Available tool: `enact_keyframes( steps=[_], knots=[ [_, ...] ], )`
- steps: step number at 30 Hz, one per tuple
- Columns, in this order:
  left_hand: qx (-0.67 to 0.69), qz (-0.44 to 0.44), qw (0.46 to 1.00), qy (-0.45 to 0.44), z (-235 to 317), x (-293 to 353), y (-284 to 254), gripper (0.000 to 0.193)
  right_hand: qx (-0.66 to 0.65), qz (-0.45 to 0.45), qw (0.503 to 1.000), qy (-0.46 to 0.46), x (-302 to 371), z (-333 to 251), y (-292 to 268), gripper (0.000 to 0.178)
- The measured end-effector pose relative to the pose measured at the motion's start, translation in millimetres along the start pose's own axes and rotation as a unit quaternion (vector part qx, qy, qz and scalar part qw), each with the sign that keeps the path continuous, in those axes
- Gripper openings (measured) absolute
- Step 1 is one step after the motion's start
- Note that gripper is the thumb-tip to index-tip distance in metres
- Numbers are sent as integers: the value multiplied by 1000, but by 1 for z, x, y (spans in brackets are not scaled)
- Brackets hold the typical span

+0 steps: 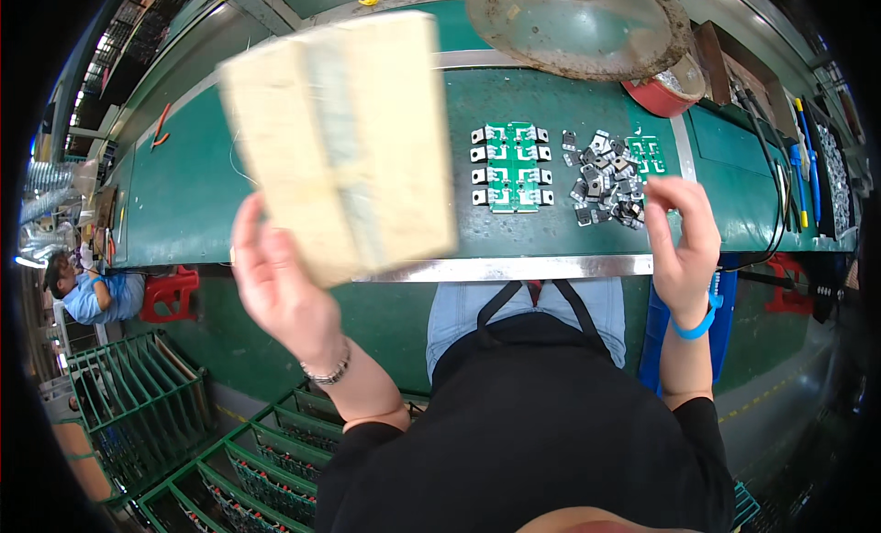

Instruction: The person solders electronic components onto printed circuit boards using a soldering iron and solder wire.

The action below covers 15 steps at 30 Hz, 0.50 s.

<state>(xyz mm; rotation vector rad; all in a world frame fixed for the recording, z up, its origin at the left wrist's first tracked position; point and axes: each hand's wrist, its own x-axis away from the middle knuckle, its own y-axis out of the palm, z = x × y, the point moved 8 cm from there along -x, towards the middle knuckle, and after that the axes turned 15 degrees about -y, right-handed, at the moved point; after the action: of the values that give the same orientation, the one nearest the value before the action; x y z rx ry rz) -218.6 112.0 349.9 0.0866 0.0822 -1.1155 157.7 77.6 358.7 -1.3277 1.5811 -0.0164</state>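
Observation:
In my left hand is a flat tan cardboard box with a strip of clear tape across it. My thumb and fingers grip its near left corner, and it hangs over the left part of the green bench, blurred by motion. My right hand, with a blue band at the wrist, hovers at the bench's front edge. Its fingers are bent, thumb apart, with nothing seen between them. Beside it lies a loose pile of small black components with metal tabs. A green circuit board panel with black components along both sides lies between.
A smaller green board lies behind the pile. A dusty round lamp shade overhangs the bench's back, near a red round container. Red-handled pliers lie far left. Green racks holding boards stand at lower left; a person sits beyond.

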Motion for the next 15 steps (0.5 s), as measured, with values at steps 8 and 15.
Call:
enact_keyframes(
  steps=[8,15],
  knots=[
    [3,-276,944,-182,-71,49,101,39,16,-130,988,-82,-88,22,52,44],
    [-70,-240,958,-140,-103,50,104,43,60,-396,915,-37,-94,66,159,60]
  ],
)
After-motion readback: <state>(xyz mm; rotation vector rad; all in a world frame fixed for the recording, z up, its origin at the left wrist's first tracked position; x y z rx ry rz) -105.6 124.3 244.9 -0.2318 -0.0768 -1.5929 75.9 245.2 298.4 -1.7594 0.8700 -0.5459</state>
